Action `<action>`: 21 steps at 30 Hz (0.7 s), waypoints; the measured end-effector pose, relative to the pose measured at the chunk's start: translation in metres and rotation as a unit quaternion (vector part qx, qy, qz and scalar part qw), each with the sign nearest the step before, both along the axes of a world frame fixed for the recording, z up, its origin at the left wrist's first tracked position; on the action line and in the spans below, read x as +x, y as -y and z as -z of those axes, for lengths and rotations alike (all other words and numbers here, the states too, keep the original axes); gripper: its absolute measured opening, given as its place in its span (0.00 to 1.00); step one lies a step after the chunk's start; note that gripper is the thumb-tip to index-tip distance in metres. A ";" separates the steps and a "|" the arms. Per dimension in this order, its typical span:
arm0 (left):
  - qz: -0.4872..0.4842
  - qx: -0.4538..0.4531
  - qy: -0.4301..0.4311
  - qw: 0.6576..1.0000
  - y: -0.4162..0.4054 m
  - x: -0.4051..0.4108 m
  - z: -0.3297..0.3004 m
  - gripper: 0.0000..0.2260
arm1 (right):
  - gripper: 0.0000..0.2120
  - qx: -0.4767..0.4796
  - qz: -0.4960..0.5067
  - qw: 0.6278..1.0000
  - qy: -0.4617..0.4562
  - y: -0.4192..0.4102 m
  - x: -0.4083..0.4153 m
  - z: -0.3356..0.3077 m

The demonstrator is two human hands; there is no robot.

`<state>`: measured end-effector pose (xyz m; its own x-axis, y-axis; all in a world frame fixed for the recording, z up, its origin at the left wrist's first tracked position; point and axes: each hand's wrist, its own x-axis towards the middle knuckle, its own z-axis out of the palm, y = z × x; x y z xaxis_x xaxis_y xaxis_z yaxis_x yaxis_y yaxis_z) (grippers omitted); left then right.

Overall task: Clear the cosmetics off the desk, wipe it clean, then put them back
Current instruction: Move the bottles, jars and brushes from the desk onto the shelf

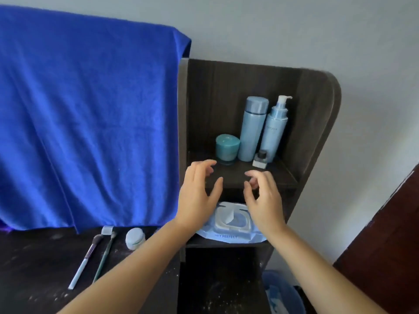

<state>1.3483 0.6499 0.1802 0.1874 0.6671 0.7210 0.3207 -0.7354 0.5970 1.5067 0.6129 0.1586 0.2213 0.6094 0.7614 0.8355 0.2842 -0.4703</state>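
On the upper dark wood shelf (229,175) stand a teal jar (227,146), a tall pale blue bottle (252,129), a pale blue pump bottle (275,126) and a small clear vial with a dark cap (261,157). My left hand (197,193) and my right hand (263,196) hover side by side at the shelf's front edge, fingers curled and apart, holding nothing. A pack of wet wipes (231,225) with its lid flap up lies on the lower shelf beneath them. Two makeup brushes (87,257) and a small white jar (135,237) lie on the dusty dark desk (34,279).
A large blue towel (86,118) hangs over the desk's back at the left. A blue bin (283,293) sits on the floor at the lower right. A dark reddish door edge (390,241) is at the far right. A grey wall is behind.
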 end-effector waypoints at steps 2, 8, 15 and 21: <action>-0.001 -0.014 -0.004 1.000 0.009 -0.042 0.025 0.11 | 0.07 -0.014 -0.058 0.998 0.022 0.003 -0.039 0.019; -0.180 -0.227 -0.049 0.956 -0.023 -0.196 0.131 0.07 | 0.09 -0.235 -0.190 0.953 0.019 -0.021 -0.170 0.099; -0.238 -0.372 -0.178 0.879 -0.051 -0.301 0.221 0.05 | 0.09 -0.458 -0.146 0.877 0.019 -0.069 -0.288 0.185; -0.217 -0.397 -0.332 0.828 -0.078 -0.308 0.243 0.11 | 0.15 -0.542 -0.051 0.837 0.047 -0.104 -0.336 0.215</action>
<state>1.0401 0.7279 -0.0633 -0.0157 0.9895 -0.1434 0.9028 0.0757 0.4233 1.1708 0.7165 -0.0564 0.0956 0.9656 -0.2416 0.8802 -0.1954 -0.4326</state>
